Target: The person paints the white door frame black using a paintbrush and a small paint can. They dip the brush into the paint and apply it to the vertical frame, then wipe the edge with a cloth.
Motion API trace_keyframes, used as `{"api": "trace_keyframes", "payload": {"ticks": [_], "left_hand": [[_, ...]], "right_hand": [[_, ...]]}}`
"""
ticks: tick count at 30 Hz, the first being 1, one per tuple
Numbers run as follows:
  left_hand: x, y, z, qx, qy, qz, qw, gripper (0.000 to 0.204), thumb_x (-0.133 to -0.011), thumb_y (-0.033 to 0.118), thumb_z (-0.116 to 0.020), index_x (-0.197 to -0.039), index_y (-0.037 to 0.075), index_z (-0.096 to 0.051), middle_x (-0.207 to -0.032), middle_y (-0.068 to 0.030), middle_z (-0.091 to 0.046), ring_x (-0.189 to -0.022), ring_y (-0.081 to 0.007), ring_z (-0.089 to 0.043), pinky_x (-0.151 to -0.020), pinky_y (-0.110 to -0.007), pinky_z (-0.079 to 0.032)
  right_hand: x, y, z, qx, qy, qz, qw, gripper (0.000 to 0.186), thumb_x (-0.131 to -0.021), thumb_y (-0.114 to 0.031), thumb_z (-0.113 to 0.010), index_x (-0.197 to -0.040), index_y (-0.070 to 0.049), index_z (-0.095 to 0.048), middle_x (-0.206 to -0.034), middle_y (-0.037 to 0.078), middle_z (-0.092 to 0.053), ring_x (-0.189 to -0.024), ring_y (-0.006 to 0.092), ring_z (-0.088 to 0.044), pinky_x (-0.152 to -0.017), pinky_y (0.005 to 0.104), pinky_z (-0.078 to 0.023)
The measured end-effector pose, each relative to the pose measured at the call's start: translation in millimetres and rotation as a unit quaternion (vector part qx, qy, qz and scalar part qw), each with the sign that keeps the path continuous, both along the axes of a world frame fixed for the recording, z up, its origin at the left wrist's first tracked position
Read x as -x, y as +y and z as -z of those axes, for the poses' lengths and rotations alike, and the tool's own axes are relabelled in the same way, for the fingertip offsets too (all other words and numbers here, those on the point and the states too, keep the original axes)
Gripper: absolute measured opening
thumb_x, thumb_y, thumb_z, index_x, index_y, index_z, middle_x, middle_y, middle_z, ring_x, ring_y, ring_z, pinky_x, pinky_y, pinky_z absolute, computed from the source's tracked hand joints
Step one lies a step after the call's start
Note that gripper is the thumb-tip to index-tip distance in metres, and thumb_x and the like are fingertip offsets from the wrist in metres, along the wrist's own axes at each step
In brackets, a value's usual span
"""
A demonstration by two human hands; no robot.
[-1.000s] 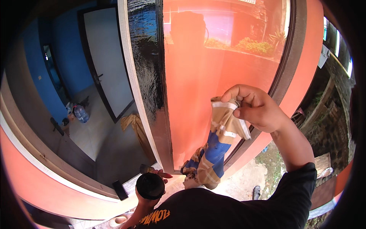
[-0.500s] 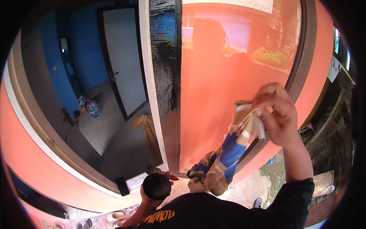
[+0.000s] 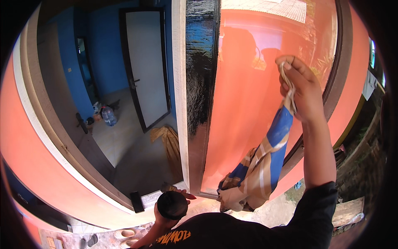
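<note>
My right hand (image 3: 306, 89) is raised in front of the glossy glass pane (image 3: 244, 112), its fingers closed on the upper end of a checked cloth (image 3: 273, 155) in blue, tan and white. The cloth hangs down from it in a long, creased drape, with dark stains near its lower end. Low in front of my body, my left hand (image 3: 163, 220) holds a round black container (image 3: 172, 206). A paintbrush (image 3: 190, 196) with a red handle lies across the container's far side, by that hand's fingers. Left of the pane stands a wooden post (image 3: 202, 70), shiny wet-looking black above and brown below.
A black phone (image 3: 137, 202) rests by the doorway sill. Through the doorway are a white door (image 3: 147, 66), a brown cloth (image 3: 168, 141) and a clear plastic bottle (image 3: 109, 116). Pale clogs (image 3: 125, 234) sit on the ground at lower left. A brown frame (image 3: 340, 74) borders the pane.
My right hand has gone up, drawing the cloth higher and stretching it longer. The view has shifted a little, so the doorway and post appear further right. My left hand still holds the container.
</note>
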State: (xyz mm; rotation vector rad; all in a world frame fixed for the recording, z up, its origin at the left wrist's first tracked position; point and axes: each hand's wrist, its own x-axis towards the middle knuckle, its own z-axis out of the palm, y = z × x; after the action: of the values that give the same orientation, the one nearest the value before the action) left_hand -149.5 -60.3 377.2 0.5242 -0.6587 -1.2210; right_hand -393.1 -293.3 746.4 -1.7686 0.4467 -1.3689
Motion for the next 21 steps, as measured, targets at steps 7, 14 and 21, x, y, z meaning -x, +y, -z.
{"api": "trace_keyframes", "payload": {"ticks": [7,14,21], "left_hand": [[-8,1,0,-0.026,-0.023,-0.039,0.999,0.063,-0.080,0.006,-0.075,-0.138,0.005,-0.051,-0.130,-0.0134,-0.061,-0.124,-0.0309,-0.060,-0.099,-0.041,-0.052],[-23,-3,-2,-0.013,-0.140,-0.053,0.989,0.072,-0.074,-0.003,-0.084,-0.137,0.005,-0.050,-0.127,-0.0122,-0.063,-0.120,-0.0314,-0.064,-0.095,-0.040,-0.055],[-25,-10,-4,0.000,-0.108,-0.044,0.993,0.071,-0.073,-0.003,-0.086,-0.135,0.004,-0.051,-0.129,-0.0137,-0.063,-0.119,-0.0310,-0.065,-0.095,-0.040,-0.056]], "right_hand": [[-44,-22,-62,0.259,0.109,0.170,0.945,0.027,-0.094,-0.023,-0.066,-0.109,0.000,-0.066,-0.090,0.005,-0.068,-0.063,0.0106,-0.059,-0.056,0.0286,-0.048],[-86,-16,-99,0.273,0.102,0.171,0.941,0.004,-0.092,-0.005,-0.061,-0.091,-0.002,-0.058,-0.068,0.004,-0.057,-0.044,0.0102,-0.052,-0.039,0.0277,-0.041],[-91,-25,-102,0.336,0.104,0.227,0.908,0.004,-0.090,-0.003,-0.063,-0.089,0.000,-0.062,-0.073,0.006,-0.063,-0.055,0.0132,-0.059,-0.052,0.0296,-0.048]]}}
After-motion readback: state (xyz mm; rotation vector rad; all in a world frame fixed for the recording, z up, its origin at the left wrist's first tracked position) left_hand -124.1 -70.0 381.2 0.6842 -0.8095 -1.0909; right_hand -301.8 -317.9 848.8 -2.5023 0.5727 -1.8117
